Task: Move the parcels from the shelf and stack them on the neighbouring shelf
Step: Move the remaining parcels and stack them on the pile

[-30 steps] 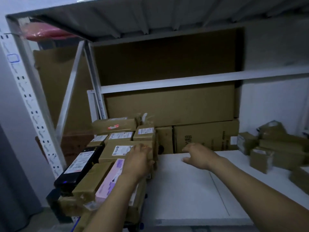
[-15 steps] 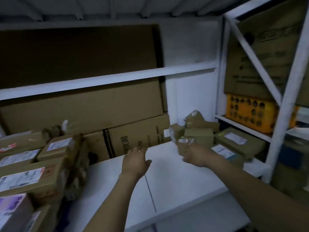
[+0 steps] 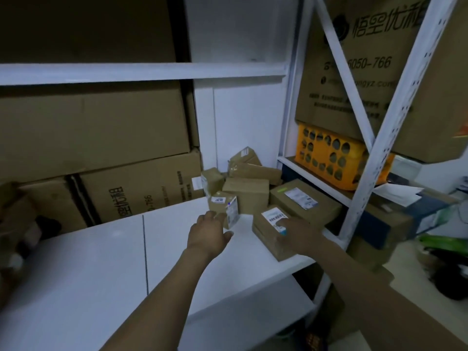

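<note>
Hands that a second ago were busy farther left now reach the loose heap of parcels (image 3: 249, 190) at the right end of the white shelf (image 3: 101, 262). The left hand (image 3: 210, 234) is open and empty, with its fingers stretched to a small labelled box (image 3: 222, 206), touching it or nearly so. The right hand (image 3: 297, 235) lies on top of a flat box (image 3: 268, 231) by the shelf edge; I cannot tell whether it grips yet. Nothing is lifted, so a fresh pickup is probably just starting.
</note>
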